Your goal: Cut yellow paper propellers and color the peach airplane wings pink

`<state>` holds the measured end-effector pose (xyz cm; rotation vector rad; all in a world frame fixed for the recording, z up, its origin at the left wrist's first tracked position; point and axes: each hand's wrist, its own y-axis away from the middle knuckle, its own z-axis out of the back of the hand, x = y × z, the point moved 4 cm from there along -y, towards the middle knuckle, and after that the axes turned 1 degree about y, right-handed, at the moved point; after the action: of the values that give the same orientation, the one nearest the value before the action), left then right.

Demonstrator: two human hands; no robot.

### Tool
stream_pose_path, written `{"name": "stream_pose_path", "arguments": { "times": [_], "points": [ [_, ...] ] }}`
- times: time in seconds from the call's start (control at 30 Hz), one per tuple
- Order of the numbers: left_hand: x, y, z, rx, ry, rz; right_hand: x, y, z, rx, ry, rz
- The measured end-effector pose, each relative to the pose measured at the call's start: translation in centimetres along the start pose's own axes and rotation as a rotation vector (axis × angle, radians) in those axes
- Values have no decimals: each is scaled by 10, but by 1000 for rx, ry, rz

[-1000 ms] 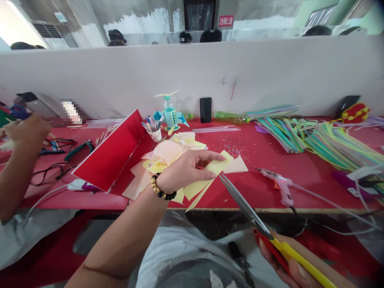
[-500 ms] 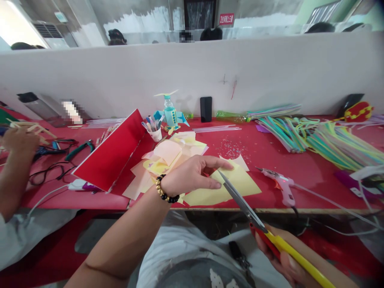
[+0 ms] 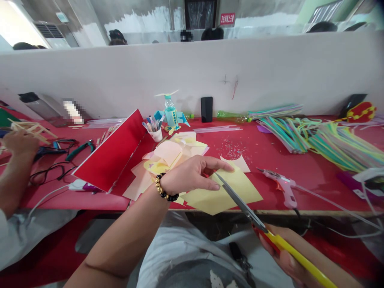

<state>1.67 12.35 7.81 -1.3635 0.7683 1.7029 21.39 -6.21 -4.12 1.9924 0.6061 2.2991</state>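
Note:
My left hand (image 3: 201,173), with a bead bracelet at the wrist, holds a sheet of yellow paper (image 3: 237,191) at its upper left part. Thumb and forefinger lie apart over the paper; the other fingers are mostly hidden. In my right hand (image 3: 288,256) is a pair of scissors (image 3: 244,208) with a yellow and a red handle. The blades look nearly together, pointing up and left, their tips over the paper close to my left thumb. Under and beside the sheet lie a pale paper scrap (image 3: 240,164) and a heap of cut paper (image 3: 168,154).
A pink glue gun (image 3: 285,187) with its cord lies right of the paper. Behind stand a pen cup (image 3: 156,134), a bottle craft (image 3: 172,116) and a phone (image 3: 207,109). Colourful strips (image 3: 327,140) fill the right. At left are a red board (image 3: 111,156) and another person's hand (image 3: 21,142).
The yellow sheet has turned and shifted a little toward me, its near corner now past the table edge. The scissor tips have moved slightly left. My left hand stays almost in place.

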Motion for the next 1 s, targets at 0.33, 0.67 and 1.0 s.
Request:
{"name": "stream_pose_path", "arguments": {
  "times": [0.33,0.67,1.0],
  "points": [
    [66,-21,17,-182,116,98,3,-42,2,-284,135,-52],
    [130,8,20,-644,31,251,10,-101,31,-504,1130,-119],
    [124,67,1,-764,-40,233,33,-147,46,-572,1274,-153]
  ]
}}
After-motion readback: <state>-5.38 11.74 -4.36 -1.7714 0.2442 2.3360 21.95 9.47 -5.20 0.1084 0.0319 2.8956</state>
